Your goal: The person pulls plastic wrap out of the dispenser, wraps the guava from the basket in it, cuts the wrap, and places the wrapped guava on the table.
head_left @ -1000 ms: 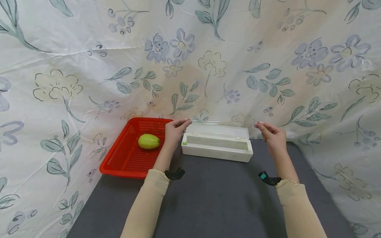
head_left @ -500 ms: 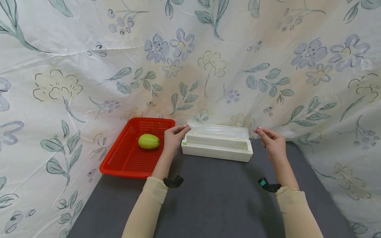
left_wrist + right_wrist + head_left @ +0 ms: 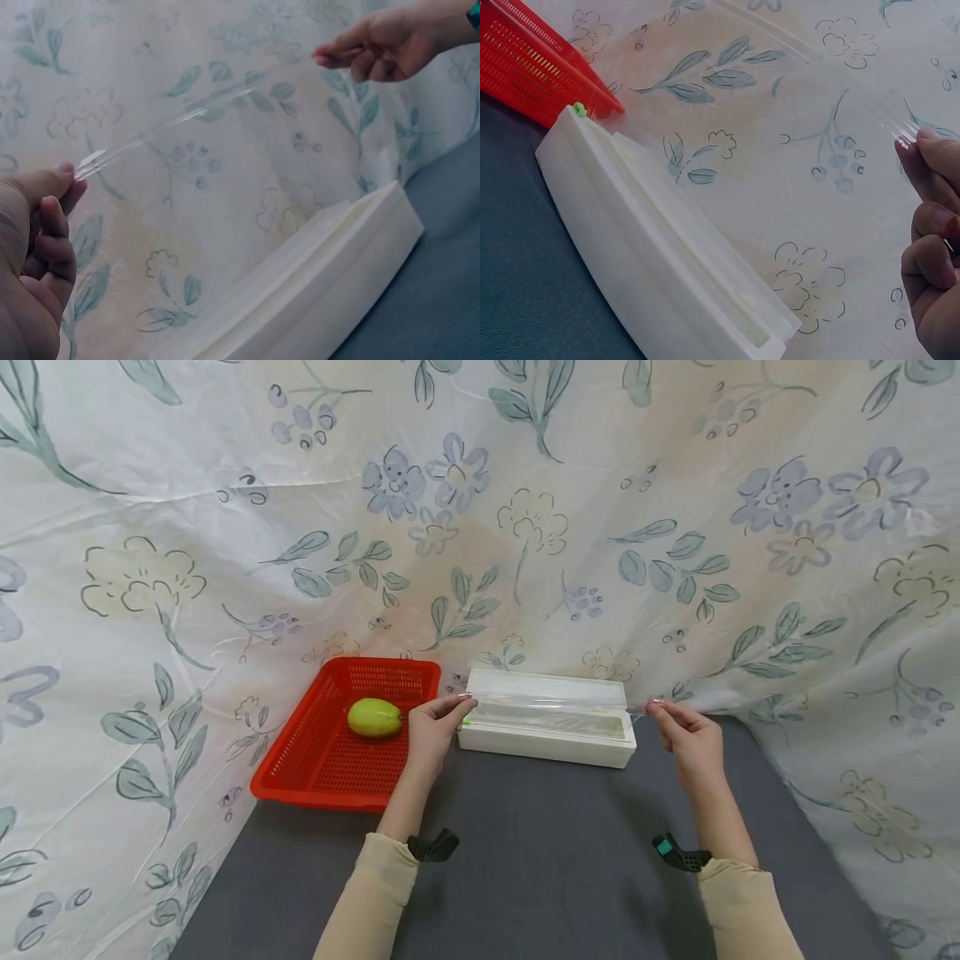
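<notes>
Clear film (image 3: 540,702) is the workpiece: it stretches sideways, raised above the white box (image 3: 543,747), and is too transparent to trace down to the box. Behind everything hangs the flower-patterned cloth (image 3: 300,510). Your worktop (image 3: 540,852) is dark grey and carries, at its far side, the red basket (image 3: 318,800) to your left and, near it, the box, open, with its lid (image 3: 570,683) raised at the rear. Your left hand (image 3: 431,727) pinches one end of the film near the box's left end; your right hand (image 3: 692,732) pinches the other end, just beyond the box's right end. A yellow-green fruit (image 3: 375,717) lies in the basket; a green tab (image 3: 466,722) sits at the box's left end. The step in hand appears to be drawing the film out of the box. The next move likely calls for an even pull from both hands, held level, to prevent creasing.
</notes>
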The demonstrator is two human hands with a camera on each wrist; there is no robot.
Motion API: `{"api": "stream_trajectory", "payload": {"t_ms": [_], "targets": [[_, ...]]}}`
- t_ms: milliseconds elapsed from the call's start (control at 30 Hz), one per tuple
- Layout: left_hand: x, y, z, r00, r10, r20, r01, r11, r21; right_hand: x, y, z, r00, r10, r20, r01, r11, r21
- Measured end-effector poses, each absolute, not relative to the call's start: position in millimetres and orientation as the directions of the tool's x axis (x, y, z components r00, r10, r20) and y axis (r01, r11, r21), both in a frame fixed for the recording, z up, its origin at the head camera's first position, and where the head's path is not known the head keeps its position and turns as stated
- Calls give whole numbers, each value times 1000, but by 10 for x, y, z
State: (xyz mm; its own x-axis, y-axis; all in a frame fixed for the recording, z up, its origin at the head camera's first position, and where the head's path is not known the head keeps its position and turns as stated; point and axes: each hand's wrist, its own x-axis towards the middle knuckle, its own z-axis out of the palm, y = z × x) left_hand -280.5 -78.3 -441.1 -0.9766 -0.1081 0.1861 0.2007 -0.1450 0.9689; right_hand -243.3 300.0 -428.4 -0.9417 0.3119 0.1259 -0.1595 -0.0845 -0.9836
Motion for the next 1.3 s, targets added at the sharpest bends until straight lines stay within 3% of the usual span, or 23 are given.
{"api": "stream_trajectory", "payload": {"t_ms": [700,967,1300], "targets": [[-2374,-816,-4645,-979,-141,147,160,-90,983,-1986,3011,-4518,-953,296,60,-77,-44,-996],[-2212,-832,-4818,-980,-150,131,145,-85,986,-1787,2982,-4671,-954,289,83,-102,-49,-994],[-1982,-840,-5082,-978,-156,141,157,-98,983,-1569,2954,-4925,-950,310,36,-46,-25,-999]]}}
